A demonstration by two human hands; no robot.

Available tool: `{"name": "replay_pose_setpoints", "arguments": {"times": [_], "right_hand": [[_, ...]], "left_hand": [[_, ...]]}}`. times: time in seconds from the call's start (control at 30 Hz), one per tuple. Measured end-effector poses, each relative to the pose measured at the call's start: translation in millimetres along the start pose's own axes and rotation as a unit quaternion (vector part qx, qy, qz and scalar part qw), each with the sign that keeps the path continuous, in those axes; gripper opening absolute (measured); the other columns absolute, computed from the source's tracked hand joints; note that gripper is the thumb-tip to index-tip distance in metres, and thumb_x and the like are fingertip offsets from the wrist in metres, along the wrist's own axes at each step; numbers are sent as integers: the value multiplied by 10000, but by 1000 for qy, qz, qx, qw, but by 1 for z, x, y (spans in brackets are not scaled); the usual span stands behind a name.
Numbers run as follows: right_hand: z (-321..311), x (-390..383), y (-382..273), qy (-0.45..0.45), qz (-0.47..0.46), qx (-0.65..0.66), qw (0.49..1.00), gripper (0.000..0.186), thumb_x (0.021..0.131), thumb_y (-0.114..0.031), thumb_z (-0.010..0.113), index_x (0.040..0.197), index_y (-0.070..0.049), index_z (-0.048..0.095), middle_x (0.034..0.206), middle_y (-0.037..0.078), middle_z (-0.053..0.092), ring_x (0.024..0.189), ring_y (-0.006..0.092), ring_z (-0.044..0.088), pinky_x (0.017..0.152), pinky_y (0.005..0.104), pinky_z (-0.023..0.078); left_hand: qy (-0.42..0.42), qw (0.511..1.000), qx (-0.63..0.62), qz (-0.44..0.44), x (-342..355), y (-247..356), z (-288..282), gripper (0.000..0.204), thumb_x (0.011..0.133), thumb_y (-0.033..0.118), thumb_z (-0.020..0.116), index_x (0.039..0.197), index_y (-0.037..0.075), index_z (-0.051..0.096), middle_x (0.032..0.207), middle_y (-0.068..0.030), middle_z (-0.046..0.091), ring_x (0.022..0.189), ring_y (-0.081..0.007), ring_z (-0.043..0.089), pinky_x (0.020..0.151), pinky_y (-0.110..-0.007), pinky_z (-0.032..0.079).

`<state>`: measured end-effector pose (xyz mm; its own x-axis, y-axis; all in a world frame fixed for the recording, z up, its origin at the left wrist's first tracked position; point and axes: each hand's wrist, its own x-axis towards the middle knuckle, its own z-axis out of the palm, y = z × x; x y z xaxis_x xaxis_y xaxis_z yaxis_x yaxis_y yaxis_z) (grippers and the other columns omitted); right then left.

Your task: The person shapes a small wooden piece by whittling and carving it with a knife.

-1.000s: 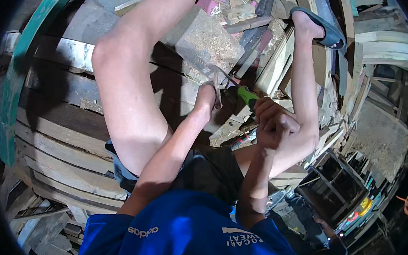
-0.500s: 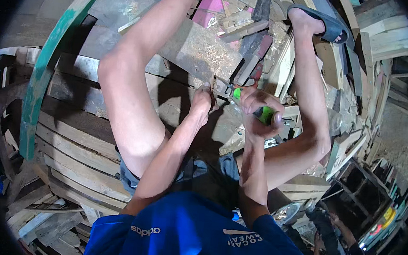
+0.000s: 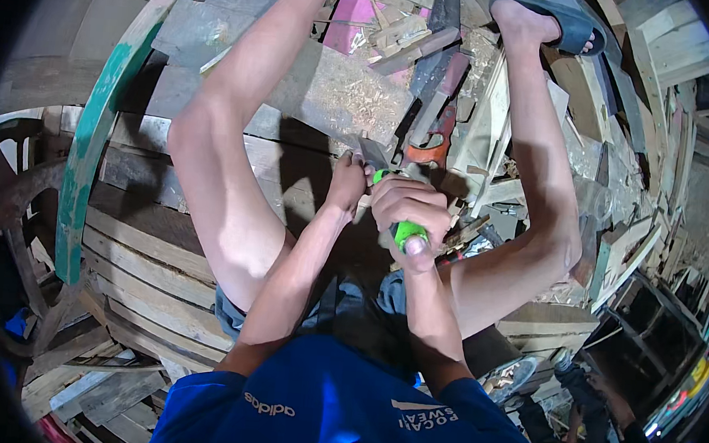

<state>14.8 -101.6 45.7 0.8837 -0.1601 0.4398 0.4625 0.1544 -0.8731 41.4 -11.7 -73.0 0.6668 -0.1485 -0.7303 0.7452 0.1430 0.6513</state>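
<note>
My right hand is wrapped round the green and black handle of a hand tool, its thumb along the near end. A flat metal blade reaches away from that grip, beside my left fingers. My left hand is closed close to the blade, its fingers bent; what they pinch is mostly hidden. Just beyond my right hand lies an orange saw-like handle. Next to it is a tool with a flat blade and a reddish-brown handle.
Wood shavings are scattered over the boards between my legs. A pink sheet and wood offcuts lie farther off. A curved green-painted timber stands at left. Another person's arm shows at lower right.
My right hand has moved left and nearer to me with the green-handled tool, uncovering the orange handle. The thin wooden piece seen in my left fingers before is now hard to see.
</note>
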Motion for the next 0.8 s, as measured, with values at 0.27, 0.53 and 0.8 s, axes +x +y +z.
{"name": "replay_pose_setpoints", "arguments": {"times": [0.27,0.53,0.8], "right_hand": [[4,8,-3,2,7,-4,1000,679,845,-563,482,528,37,469,502,105,487,445,254,481,514,376,418],[11,14,-17,-10,39,2,999,646,844,-527,493,521,30,447,501,103,486,440,252,474,487,370,393],[7,10,-13,-51,33,-16,998,735,880,-640,409,527,3,456,517,87,492,458,243,507,480,342,412]], "left_hand": [[-39,989,-130,-63,-7,18,-1,268,949,114,288,819,48,514,634,-24,473,466,-111,394,423,-263,322],[-52,979,-158,-114,-20,32,-2,290,940,104,263,802,55,514,597,-20,459,448,-104,380,390,-258,282],[-48,987,-130,-87,-26,34,2,249,895,50,286,849,25,529,625,-41,482,495,-114,420,397,-262,287]]}}
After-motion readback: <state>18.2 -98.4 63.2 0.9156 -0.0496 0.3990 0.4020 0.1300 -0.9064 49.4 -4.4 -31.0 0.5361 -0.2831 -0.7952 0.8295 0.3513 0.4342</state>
